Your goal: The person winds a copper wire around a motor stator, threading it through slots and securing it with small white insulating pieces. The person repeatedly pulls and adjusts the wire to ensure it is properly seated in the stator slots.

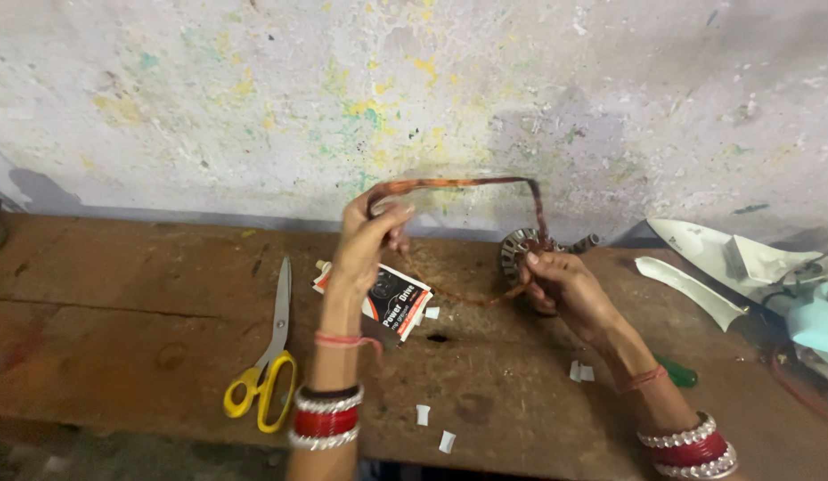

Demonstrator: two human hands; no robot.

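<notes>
My left hand [371, 233] is raised above the wooden bench [138, 303] and pinches one end of a loop of copper wire [467, 183]. The bundle runs from that hand across to the right, bends down, and reaches my right hand [561, 283]. My right hand grips the wire close to a round metal motor stator [519, 247] lying on the bench by the wall. A slack part of the loop hangs between both hands, just above the bench. Both wrists wear red and silver bangles.
Yellow-handled scissors [269, 356] lie left of my left arm. A small printed packet [394, 301] sits under the wire. White paper scraps [434, 428] dot the bench. White plastic fan parts [726, 263] and a green-handled tool [677, 372] lie at the right. A stained wall [414, 98] rises behind.
</notes>
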